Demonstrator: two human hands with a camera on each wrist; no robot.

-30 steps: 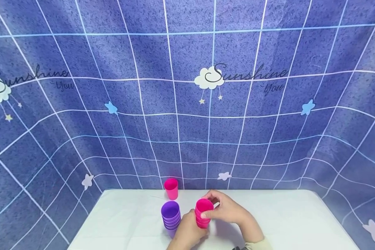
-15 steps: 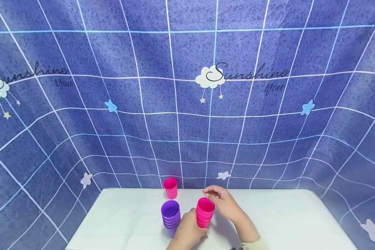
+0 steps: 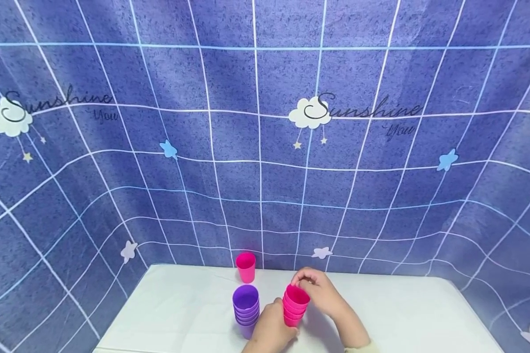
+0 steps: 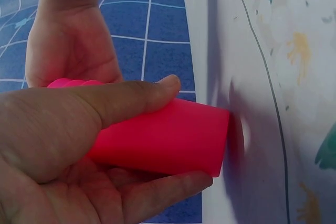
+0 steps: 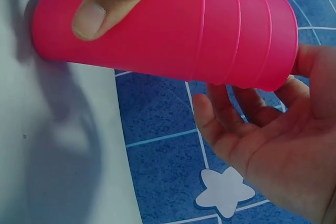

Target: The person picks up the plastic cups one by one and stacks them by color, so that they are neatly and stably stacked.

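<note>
A stack of several nested pink cups (image 3: 294, 314) leans slightly right over the white table. My left hand (image 3: 271, 327) grips its lower part, thumb along one side (image 4: 136, 100) and fingers along the other; the bottom cup's base is right at the tabletop in the left wrist view. At the stack's far rim, my right hand (image 3: 320, 291) pinches the top cup's edge with its thumb and fingertips. Its other fingers (image 5: 226, 114) curl loosely behind the stack in the right wrist view. A stack of purple cups (image 3: 246, 314) stands upright just left of my left hand.
One pink cup (image 3: 246, 268) stands alone near the back edge of the white table (image 3: 181, 299), behind the purple stack. A blue curtain (image 3: 229, 147) with a grid, clouds and stars hangs right behind and beside the table.
My right hand has let go of the stack's side, lifted off, and come back to the far rim. The stack now tilts more to the right. My left hand keeps its grip.
</note>
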